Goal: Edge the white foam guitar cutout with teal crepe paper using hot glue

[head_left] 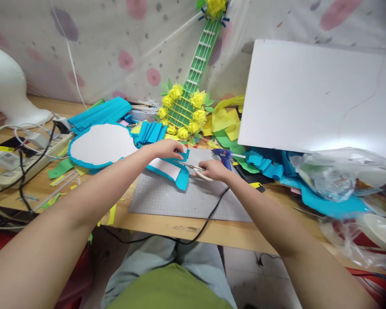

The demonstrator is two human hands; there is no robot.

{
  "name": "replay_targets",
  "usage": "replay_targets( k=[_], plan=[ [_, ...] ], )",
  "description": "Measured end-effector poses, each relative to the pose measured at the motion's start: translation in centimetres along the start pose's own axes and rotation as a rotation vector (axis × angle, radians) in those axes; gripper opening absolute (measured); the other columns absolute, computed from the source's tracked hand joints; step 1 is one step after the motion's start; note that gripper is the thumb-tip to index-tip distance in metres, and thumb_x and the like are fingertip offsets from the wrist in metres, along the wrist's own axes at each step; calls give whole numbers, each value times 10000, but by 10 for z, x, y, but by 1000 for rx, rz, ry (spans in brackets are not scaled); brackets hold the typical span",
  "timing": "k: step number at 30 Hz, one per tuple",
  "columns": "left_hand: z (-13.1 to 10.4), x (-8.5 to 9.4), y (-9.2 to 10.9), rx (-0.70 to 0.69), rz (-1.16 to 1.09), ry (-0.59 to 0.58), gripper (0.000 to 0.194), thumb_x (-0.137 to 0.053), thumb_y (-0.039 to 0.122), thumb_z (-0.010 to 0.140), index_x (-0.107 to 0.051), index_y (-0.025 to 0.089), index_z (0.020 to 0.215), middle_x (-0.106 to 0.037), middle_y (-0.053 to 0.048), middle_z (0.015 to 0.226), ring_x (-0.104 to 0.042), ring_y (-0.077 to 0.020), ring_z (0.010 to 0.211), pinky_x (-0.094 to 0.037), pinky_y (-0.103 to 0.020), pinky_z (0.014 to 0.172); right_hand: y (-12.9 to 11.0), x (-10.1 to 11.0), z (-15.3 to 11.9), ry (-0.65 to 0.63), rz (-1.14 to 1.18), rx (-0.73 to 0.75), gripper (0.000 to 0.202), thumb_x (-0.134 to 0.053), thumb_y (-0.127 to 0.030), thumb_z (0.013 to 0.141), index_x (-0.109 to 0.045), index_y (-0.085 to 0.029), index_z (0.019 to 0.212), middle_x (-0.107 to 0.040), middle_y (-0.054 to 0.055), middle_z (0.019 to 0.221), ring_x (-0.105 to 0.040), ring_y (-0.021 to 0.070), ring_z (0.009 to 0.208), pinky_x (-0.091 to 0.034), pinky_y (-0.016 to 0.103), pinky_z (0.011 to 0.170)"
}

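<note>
My right hand point(212, 169) is closed around the pale handles of a pair of scissors point(197, 168), whose blades point left at the blue crepe paper point(182, 180). That paper wraps the end of a white board neck, which joins a rounded white board body point(103, 143) edged in blue. My left hand point(169, 149) pinches the blue paper on the far side of the neck, near the blade tips. Below both hands lies a grey cutting mat point(167, 201).
A green paper guitar point(196, 73) with yellow flowers leans at the back. A blue glue gun point(224, 156) lies right of the scissors, its black cord crossing the mat. A white board point(318, 98) stands at right; a power strip point(28, 161) and foam head point(13, 86) are left.
</note>
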State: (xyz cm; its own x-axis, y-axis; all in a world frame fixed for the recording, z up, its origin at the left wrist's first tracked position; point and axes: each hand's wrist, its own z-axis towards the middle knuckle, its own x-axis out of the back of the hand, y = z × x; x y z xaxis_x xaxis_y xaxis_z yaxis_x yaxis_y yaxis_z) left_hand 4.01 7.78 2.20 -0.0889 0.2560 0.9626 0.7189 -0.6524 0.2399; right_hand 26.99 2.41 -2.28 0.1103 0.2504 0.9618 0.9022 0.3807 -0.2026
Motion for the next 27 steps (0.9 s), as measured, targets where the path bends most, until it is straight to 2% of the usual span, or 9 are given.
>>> replay_targets(
  k=[8, 11, 15, 19, 24, 27],
  plan=[
    [-25, 11, -26, 136, -7, -63, 377, -568, 364, 707, -613, 225, 1055, -643, -21, 1090, -571, -167, 908, -390, -221, 722, 1, 4, 3, -57, -48, -16, 572, -405, -734, 711, -617, -222, 856, -667, 36, 828, -573, 175, 736, -286, 235, 541],
    [-23, 7, -25, 142, 57, -71, 406, -579, 402, 700, -609, 223, 1063, -644, -32, 1078, -573, -186, 896, -392, -234, 698, 2, 6, 4, -79, -92, -1, 595, -381, -744, 714, -613, -220, 878, -670, 49, 847, -583, 188, 744, -291, 238, 542],
    [-22, -1, -18, 94, 86, -41, 272, -487, 336, 782, -632, 195, 963, -658, -39, 988, -581, -176, 847, -390, -235, 685, 6, 10, -1, -78, -137, -1, 574, -385, -715, 735, -623, -213, 880, -673, 61, 851, -588, 193, 743, -296, 246, 538],
    [-31, -11, -14, 103, 146, 46, 317, -404, 328, 839, -550, 212, 1096, -622, -55, 1085, -582, -182, 887, -395, -244, 707, 7, 12, -9, -41, -142, -35, 553, -375, -697, 753, -616, -220, 893, -674, 54, 859, -588, 190, 743, -295, 245, 540],
    [-48, -22, -10, 129, 226, 33, 326, -302, 348, 888, -511, 217, 1102, -649, -59, 943, -606, -188, 808, -392, -254, 659, 7, 8, -15, -3, -170, -46, 549, -369, -700, 756, -603, -220, 884, -675, 55, 842, -594, 194, 742, -283, 244, 531],
    [-56, -25, -9, 82, 113, 49, 385, -410, 460, 841, -489, 212, 1124, -631, -60, 1032, -599, -194, 882, -403, -254, 713, 8, 6, -16, 6, -178, -68, 544, -372, -693, 760, -604, -218, 887, -674, 61, 831, -599, 203, 750, -285, 245, 532]
  ],
)
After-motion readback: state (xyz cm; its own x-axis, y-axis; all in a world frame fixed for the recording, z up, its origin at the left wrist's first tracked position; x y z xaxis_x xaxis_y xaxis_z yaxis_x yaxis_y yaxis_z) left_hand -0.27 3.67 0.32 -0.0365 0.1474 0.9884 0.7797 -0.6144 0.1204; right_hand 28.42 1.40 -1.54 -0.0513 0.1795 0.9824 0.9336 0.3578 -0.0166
